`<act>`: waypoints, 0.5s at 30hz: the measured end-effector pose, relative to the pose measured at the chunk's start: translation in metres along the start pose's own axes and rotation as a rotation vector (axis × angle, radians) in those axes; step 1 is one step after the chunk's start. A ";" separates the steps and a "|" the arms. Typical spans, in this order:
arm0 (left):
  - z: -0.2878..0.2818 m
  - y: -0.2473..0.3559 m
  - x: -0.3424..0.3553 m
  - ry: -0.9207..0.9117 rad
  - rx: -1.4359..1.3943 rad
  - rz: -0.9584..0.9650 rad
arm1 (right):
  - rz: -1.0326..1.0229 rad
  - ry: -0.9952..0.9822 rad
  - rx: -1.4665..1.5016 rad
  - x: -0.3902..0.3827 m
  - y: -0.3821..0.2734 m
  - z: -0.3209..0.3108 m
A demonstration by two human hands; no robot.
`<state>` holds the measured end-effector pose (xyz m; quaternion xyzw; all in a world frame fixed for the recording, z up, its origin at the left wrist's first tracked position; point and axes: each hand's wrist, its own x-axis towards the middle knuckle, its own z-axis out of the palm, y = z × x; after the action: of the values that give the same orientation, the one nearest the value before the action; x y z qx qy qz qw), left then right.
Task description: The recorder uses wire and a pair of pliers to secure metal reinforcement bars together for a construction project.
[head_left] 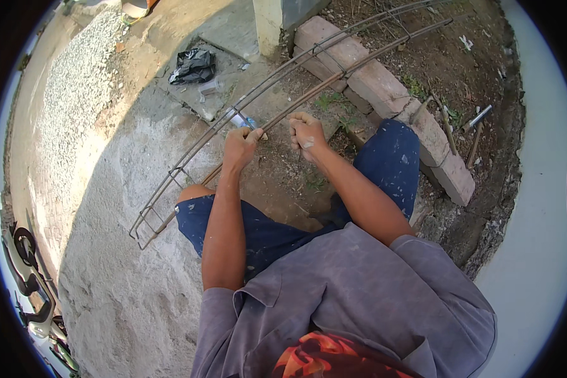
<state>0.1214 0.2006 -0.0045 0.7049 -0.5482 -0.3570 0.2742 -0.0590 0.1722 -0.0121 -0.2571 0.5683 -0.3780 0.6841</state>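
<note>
A long cage of steel rebar rods with square ties (177,171) runs diagonally from beside my left knee up toward the upper right. My left hand (242,143) is closed on the nearer rusty rod, near the middle of the cage. My right hand (305,134) is closed just to the right of that rod, its fingers curled; what they hold is too small to make out. A small blue and white object (238,118) shows behind the rods above my left hand.
A row of concrete blocks (384,85) lies right, beside soil, short rods and a metal tube (477,118). A concrete post (264,28) stands at top. A black plastic bag (192,66) lies upper left, with gravel (85,63) beyond and motorbikes (28,264) at far left.
</note>
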 end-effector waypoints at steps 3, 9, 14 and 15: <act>-0.003 0.012 0.003 -0.003 -0.024 0.002 | -0.065 -0.002 0.031 -0.004 -0.007 -0.001; -0.008 0.034 0.008 0.019 -0.031 -0.002 | -0.064 -0.041 0.105 -0.003 -0.011 -0.008; 0.017 0.013 0.002 -0.074 -0.056 -0.137 | 0.044 -0.057 0.111 -0.002 -0.003 -0.008; 0.020 0.011 0.001 -0.068 -0.039 -0.126 | 0.050 -0.061 0.111 0.001 0.000 -0.007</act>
<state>0.0994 0.1974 -0.0082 0.7201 -0.5047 -0.4077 0.2461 -0.0656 0.1719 -0.0142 -0.2161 0.5317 -0.3837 0.7234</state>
